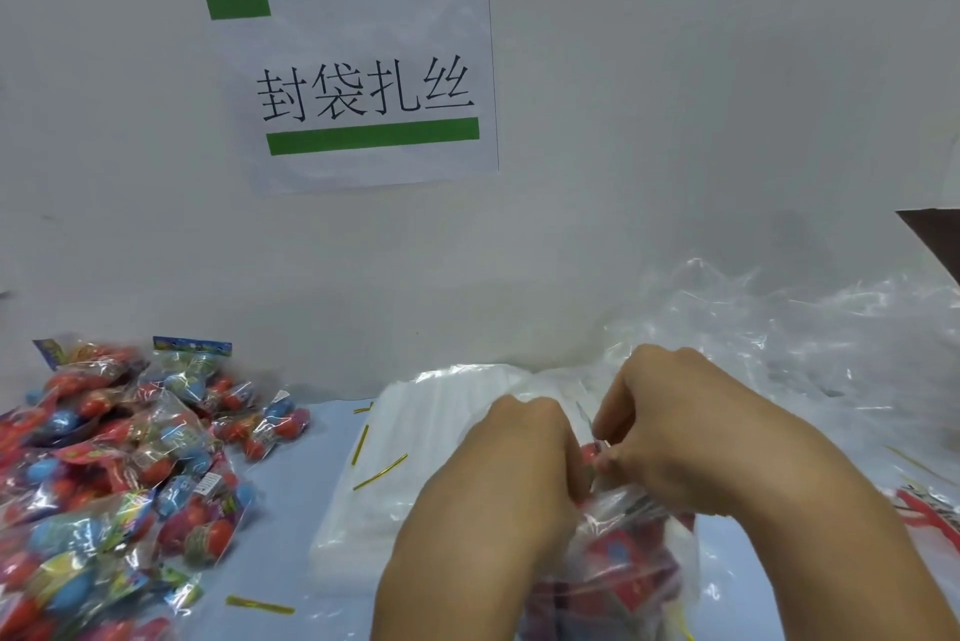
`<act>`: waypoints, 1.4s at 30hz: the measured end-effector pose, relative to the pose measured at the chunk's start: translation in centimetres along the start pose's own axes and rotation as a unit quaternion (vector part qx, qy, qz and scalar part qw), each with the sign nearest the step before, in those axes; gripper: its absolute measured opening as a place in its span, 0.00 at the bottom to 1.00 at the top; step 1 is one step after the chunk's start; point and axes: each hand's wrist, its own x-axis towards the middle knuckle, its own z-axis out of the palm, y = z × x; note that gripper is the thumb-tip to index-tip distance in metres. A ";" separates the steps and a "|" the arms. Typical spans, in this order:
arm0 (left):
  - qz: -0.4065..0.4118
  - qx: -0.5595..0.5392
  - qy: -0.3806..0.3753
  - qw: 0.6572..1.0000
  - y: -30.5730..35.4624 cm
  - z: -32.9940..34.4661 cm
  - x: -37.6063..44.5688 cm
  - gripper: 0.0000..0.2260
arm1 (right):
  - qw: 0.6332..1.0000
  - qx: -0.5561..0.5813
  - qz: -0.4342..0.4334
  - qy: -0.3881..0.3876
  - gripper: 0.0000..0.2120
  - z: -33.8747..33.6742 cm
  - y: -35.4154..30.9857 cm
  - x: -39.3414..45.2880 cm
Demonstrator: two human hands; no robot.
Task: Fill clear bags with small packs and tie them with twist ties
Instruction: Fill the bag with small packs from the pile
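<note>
Where both hands pinch it, the clear bag (623, 562) bunches.

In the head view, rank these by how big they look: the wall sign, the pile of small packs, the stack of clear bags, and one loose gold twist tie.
1. wall sign
2. pile of small packs, nearly as big but cut off by the frame edge, so unsure
3. stack of clear bags, partly hidden behind the hands
4. twist tie

The pile of small packs (119, 474) at 8 o'clock is cut off by the edge. Both hands hide the neck of the filled bag (618, 562) at 5 o'clock.
</note>
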 end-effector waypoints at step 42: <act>0.049 0.027 0.015 0.998 -3.5 -0.5 1.3 0.10 | 0.995 0.025 -0.025 -0.096 0.16 3.4 -0.8 2.3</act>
